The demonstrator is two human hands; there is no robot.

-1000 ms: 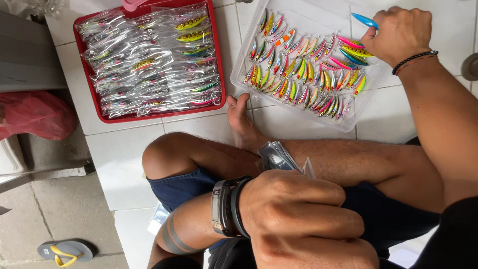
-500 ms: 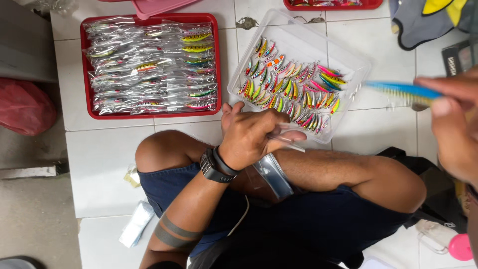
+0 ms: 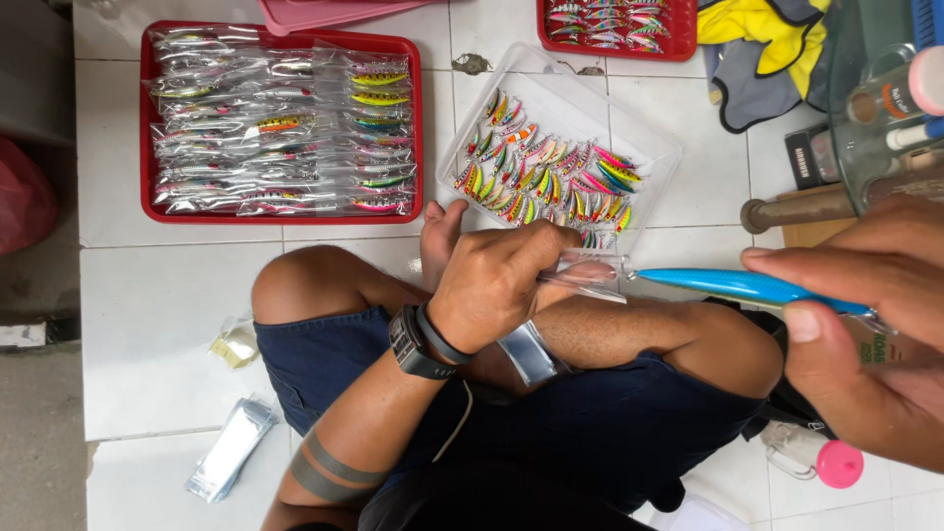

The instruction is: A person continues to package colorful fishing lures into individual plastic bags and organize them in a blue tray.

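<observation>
Blue fishing lure pinched lengthwise in right hand, nose aimed at clear sleeve gripped open-mouthed by left hand above crossed legs (near clear tray of loose lures), presumably aligned for bagging

The person wears dark navy shorts and sits with bare legs and a bare foot. The left hand is bare, its wrist carrying a dark grey wristwatch with a rectangular case and, just beside it, a thin black band; two dark tattooed bands ring the left forearm. The right hand is bare, with short unpainted nails and no ring or sleeve in view.
</observation>
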